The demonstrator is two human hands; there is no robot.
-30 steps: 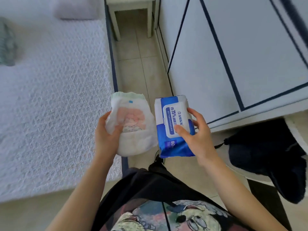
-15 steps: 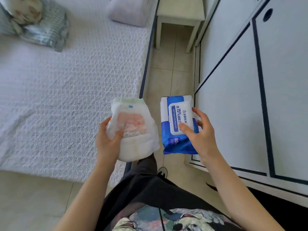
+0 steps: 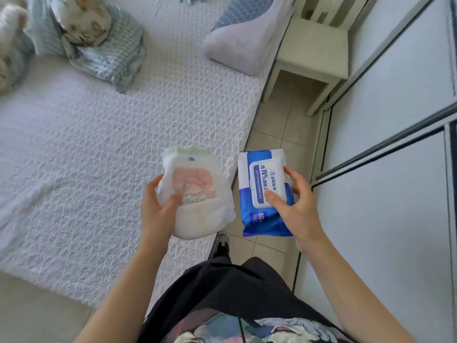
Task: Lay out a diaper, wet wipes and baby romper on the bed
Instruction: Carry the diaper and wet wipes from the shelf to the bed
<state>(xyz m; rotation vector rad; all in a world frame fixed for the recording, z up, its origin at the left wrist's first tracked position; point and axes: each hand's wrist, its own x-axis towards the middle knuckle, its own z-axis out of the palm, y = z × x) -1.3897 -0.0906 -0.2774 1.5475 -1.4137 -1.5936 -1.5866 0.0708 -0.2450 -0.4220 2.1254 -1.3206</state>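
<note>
My left hand [image 3: 158,209] grips a folded white diaper [image 3: 197,191] with a pink print and a green waistband, held over the right edge of the bed [image 3: 86,149]. My right hand [image 3: 294,206] holds a blue and white pack of wet wipes [image 3: 262,191] upright, thumb on its white lid, above the tiled floor beside the bed. The bed has a white textured cover. At the bed's far left lies a heap of folded cloth [image 3: 99,43], pale blue check with a beige printed piece on top; I cannot tell whether it is the romper.
A lilac pillow [image 3: 242,43] lies at the bed's far right corner. A cream bedside stool [image 3: 311,58] stands in the narrow tiled aisle [image 3: 279,134]. White wardrobe doors with dark trim [image 3: 395,120] close the right side. My legs stand in the aisle.
The view has swung left and up over the bed, bringing the pillow and cloth heap into sight. Both hands keep the same hold on the diaper and the wipes.
</note>
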